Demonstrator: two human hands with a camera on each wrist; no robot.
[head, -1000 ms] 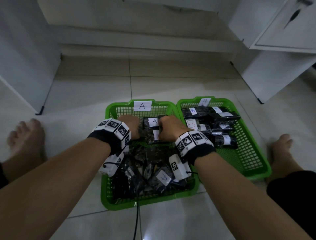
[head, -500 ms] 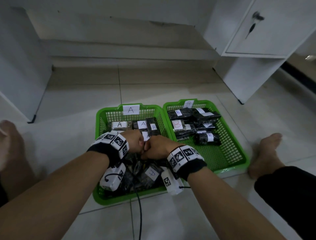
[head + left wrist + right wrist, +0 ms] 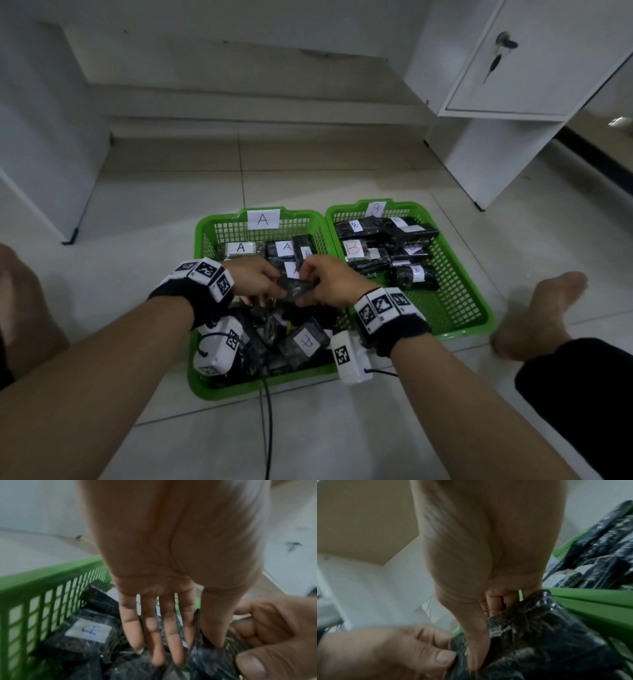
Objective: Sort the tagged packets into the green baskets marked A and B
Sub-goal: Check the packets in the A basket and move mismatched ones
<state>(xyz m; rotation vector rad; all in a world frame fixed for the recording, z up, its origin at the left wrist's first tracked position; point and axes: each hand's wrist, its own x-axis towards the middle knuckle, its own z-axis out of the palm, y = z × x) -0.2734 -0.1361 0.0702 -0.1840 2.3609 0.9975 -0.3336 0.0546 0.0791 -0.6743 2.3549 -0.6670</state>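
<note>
Pale floor tiles point(image 3: 178, 212) are bearing two green baskets side by side. Over basket A point(image 3: 205, 236), the left hand point(image 3: 255, 279) and right hand point(image 3: 330, 279) are each pinching one end of a dark packet point(image 3: 296, 286). Basket B point(image 3: 459, 270) is holding B-tagged packets point(image 3: 376, 236).

Floor point(image 3: 342, 428): pale glossy tiles, thin grout lines. Ahead of the grip, a low step point(image 3: 260, 113) under a dim wall point(image 3: 239, 31). Ahead-right, white cabinet point(image 3: 534, 68), key in door lock point(image 3: 506, 44). Ahead-left, a white panel point(image 3: 41, 130) standing on the floor. Light dim, bluish.
</note>
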